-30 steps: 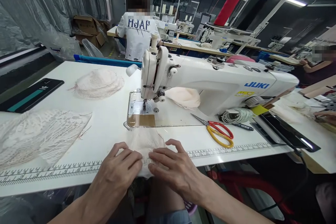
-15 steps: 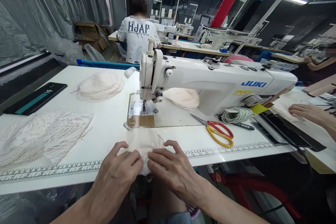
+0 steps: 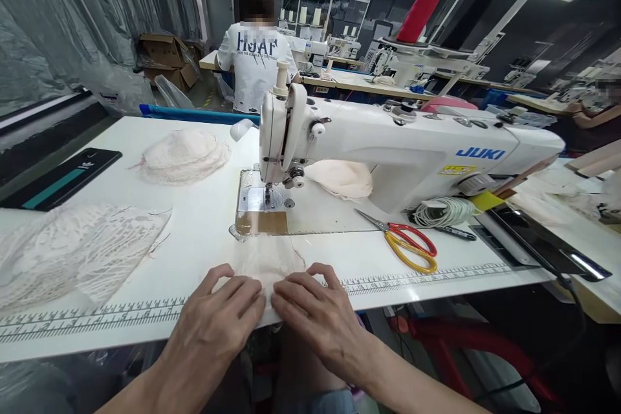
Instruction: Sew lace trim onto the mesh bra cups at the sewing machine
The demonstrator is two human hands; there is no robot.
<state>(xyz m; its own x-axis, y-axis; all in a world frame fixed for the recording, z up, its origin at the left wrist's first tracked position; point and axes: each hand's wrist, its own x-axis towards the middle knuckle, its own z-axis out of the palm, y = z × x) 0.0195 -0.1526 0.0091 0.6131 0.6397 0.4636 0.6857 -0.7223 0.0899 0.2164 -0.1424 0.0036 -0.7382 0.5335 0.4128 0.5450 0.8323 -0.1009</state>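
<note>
Count them: two hands, the left hand (image 3: 218, 310) and the right hand (image 3: 317, 310), one pale cloth (image 3: 266, 255)! One near bench (image 3: 334, 255), one JUKI sewing machine (image 3: 388, 132) on it, one pair of scissors (image 3: 410, 246), one coil of cord (image 3: 444, 212). Two fabric heaps, one lacy (image 3: 97, 249), one round (image 3: 182, 155), both left. And far off, one red cone (image 3: 424, 8)!

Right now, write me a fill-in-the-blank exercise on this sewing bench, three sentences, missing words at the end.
Of the left hand and right hand, ____ touch the pale fabric.
Blue lettering on the sewing machine reads ____.
Besides bare metal, the scissors show red and ____.
Missing words: both; JUKI; yellow.
</note>
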